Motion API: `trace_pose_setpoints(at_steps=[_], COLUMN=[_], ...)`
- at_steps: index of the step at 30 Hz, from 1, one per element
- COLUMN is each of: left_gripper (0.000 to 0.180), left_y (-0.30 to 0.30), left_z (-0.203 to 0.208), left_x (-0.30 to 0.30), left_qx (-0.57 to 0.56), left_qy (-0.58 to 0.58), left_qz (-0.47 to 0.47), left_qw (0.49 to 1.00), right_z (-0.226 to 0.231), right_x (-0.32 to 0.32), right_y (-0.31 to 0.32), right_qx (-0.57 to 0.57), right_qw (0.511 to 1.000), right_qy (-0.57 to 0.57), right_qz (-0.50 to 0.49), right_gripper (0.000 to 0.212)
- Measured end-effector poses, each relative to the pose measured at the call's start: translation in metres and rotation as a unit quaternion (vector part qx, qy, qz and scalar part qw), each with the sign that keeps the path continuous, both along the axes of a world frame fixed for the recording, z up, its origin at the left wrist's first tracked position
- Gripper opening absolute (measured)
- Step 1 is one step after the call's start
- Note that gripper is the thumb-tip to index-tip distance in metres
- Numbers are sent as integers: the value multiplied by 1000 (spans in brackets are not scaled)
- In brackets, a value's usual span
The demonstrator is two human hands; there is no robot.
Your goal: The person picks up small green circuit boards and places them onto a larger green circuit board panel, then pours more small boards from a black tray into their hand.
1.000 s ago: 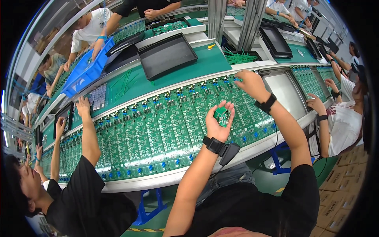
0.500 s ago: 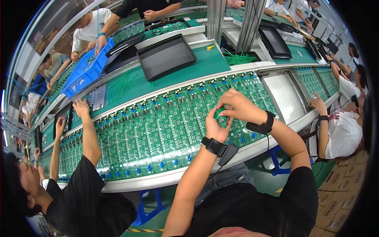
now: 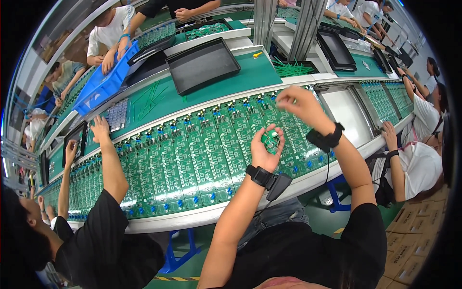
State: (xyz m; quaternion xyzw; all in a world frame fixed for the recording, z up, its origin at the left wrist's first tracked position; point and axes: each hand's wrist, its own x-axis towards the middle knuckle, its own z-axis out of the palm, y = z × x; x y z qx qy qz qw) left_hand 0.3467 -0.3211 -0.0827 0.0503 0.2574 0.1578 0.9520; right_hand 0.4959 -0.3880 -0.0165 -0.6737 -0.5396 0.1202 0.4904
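Observation:
In my left hand [image 3: 264,153], palm up with fingers curled, lies a small clump of green circuit board pieces [image 3: 271,140]. Beneath it runs a long row of green printed circuit boards [image 3: 207,159], with blue parts along the near edge and small dark and blue parts along the far edge. Above and to the right of the left palm, over the far edge of the boards, hovers my right hand [image 3: 304,110]. Its thumb and fingertips are pinched together and slightly blurred; anything tiny between them is hidden. Dark bands with small devices sit on both wrists.
Across the line stands a black tray [image 3: 202,65] on a green mat, with thin green strips [image 3: 293,70] right of it. A blue bin [image 3: 103,89] is at far left. A co-worker's hand [image 3: 100,130] reaches over the boards at left; a metal post [image 3: 308,29] rises behind.
My right hand has pulled away from the left palm, up and to the right, uncovering the green pieces there. The left hand stays in place. A co-worker's hand now reaches into the blue bin.

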Motion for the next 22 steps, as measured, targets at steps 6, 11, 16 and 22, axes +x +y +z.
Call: trace_pose_setpoints(at_steps=[6,11,16,22], left_gripper=[23,23,23,24], left_y=[0,0,0,-2], left_z=[2,0,-2,0], left_x=[1,0,1,1], left_qx=[-7,-9,1,-2], left_qy=[-6,-4,-7,5], left_qz=[1,5,1,2], left_qw=[1000,1000,1000,1000], right_z=[-50,-68,-75,-79], right_x=[59,54,52,55], right_y=[-8,-8,-7,-4], right_qx=[-15,-68,-87,-106], right_qw=[991,987,969,942], right_qy=[-16,-62,-192,-284], right_qz=[-128,-132,-129,-145], right_gripper=[19,21,21,20])
